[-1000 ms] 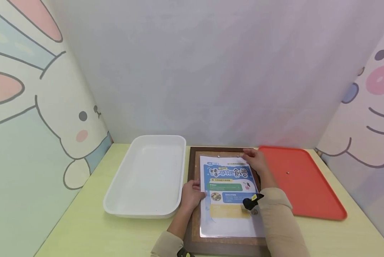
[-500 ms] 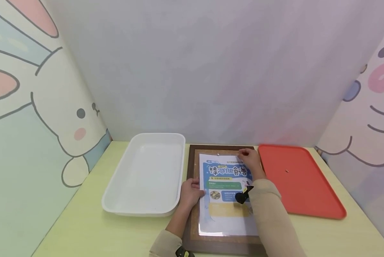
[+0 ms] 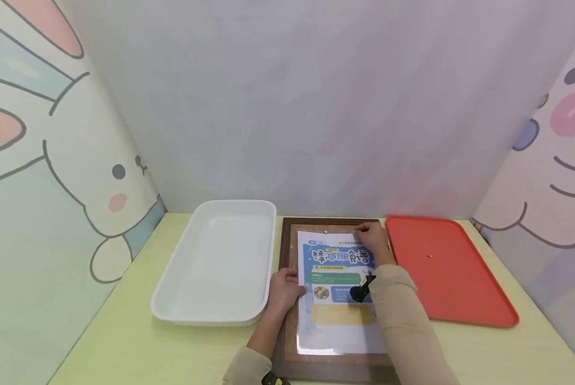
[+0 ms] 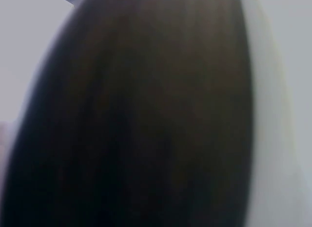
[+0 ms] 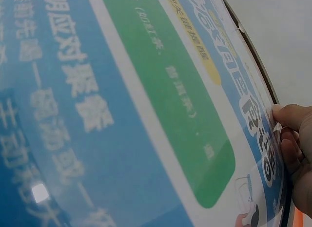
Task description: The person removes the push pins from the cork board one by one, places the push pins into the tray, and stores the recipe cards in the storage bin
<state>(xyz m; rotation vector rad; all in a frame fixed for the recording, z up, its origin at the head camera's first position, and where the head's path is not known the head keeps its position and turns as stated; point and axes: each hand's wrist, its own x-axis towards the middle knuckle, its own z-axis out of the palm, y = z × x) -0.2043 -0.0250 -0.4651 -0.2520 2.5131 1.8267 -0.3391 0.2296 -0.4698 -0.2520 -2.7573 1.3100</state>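
Note:
A laminated sheet (image 3: 335, 339) with blue, green and yellow print lies on a brown-framed board (image 3: 335, 370). The left hand (image 3: 285, 291) rests at the board's left side, its thumb on the sheet's left edge. At the sheet's upper right, the right hand (image 3: 375, 239) has thumb and fingers together on a small pin; the right wrist view shows the right hand (image 5: 298, 144) pinching at the top edge, the pin mostly hidden. Another silver pin (image 3: 326, 232) sits at the sheet's top middle. A dark blur fills the left wrist view.
Left of the board stands a deep white tray (image 3: 222, 262). On the right lies a red tray (image 3: 460, 289) holding one small metal pin (image 3: 429, 255). Walls with cartoon animals enclose the pale yellow table (image 3: 119, 347) on both sides and a grey one behind.
The right hand has moved slightly left along the sheet's top edge and now covers the pin that showed there a second ago. The left hand stays at the left edge.

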